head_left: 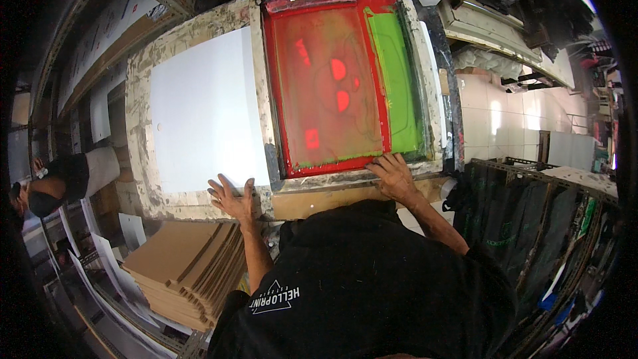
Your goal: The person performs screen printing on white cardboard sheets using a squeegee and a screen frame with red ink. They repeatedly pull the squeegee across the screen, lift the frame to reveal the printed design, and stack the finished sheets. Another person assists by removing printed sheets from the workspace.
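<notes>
On the ink-stained printing table (143, 179), the left hand (232, 198) is lying flat, fingers spread, on the near edge of a white sheet (199, 106); the right hand (393, 174) is pressing open-palmed on the red-and-green screen frame (332, 163) just right of it. Keeping the sheet squared and the frame seated evenly probably matters most.

Left hand (234, 198) flat on white sheet (203, 110), right hand (393, 174) pressing red-green printing screen (342, 83) frame
</notes>
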Demonstrator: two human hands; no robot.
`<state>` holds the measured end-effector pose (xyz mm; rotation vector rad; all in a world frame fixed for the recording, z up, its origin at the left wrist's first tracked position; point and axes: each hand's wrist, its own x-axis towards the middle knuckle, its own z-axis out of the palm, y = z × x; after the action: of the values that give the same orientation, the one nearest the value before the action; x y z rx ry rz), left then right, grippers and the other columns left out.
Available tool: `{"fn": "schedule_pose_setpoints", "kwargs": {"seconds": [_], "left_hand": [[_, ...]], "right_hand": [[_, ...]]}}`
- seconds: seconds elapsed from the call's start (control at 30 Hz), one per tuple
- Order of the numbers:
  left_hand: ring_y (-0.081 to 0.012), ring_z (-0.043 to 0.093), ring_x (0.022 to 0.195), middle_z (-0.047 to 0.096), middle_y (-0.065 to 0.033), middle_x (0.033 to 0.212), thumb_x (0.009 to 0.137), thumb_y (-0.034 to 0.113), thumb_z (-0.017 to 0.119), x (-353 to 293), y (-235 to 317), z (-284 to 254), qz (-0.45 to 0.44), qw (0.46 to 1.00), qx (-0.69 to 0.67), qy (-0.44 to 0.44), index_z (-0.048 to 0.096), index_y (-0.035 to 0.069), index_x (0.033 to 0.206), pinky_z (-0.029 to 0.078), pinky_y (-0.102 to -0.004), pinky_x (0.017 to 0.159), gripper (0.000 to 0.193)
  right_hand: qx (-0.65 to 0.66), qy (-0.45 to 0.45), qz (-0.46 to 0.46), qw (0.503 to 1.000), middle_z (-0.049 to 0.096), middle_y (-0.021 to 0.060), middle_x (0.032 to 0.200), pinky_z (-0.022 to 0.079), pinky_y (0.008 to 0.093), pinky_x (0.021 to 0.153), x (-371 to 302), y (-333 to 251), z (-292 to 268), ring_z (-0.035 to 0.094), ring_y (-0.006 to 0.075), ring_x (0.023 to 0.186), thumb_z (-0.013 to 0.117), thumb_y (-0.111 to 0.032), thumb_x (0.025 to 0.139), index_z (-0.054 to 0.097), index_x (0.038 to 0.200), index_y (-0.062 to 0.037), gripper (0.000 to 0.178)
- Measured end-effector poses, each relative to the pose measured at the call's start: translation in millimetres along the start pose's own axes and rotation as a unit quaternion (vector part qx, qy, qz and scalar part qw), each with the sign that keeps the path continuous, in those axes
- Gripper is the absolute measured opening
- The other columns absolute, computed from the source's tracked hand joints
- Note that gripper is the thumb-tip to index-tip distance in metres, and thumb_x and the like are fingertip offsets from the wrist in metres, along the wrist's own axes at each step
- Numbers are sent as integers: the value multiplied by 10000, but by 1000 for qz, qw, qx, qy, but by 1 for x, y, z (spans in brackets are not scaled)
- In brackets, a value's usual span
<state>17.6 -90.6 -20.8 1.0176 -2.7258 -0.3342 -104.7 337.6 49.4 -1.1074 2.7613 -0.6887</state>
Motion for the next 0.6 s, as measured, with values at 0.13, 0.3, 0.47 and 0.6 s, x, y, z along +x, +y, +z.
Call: {"fn": "schedule_pose_setpoints", "kwargs": {"seconds": [0.13,0.3,0.47,0.6], "left_hand": [[-446,136,1457,184,-188,1591,718,779,621,-2,-10,4,8,1000,13,0,339,184,1511,81,-659,1137,1031],[-453,133,1456,161,-203,1594,665,781,669,1,-3,-2,0,1000,-5,-21,329,164,1514,69,-655,1138,1103],[-444,115,1462,155,-198,1597,673,732,709,0,-4,-3,-4,999,-16,-30,323,164,1516,53,-660,1137,1088],[-438,96,1467,150,-196,1599,678,705,727,0,-1,-5,-7,999,-32,-39,318,164,1518,37,-661,1135,1079]], "right_hand": [[11,-3,7,1000,564,88,1004,421,401,873,-1,0,2,536,279,1001,654,-17,682,639,1103,-78,425],[5,3,14,1000,581,93,1040,424,411,891,-3,2,6,543,281,1022,653,-22,688,642,1112,-84,429],[5,3,14,1000,602,88,1031,423,408,877,-1,3,5,555,270,1012,704,-44,623,664,1081,-78,461],[8,0,22,1000,607,87,1031,426,410,877,0,2,3,560,274,1007,684,-34,624,667,1071,-78,449]]}}
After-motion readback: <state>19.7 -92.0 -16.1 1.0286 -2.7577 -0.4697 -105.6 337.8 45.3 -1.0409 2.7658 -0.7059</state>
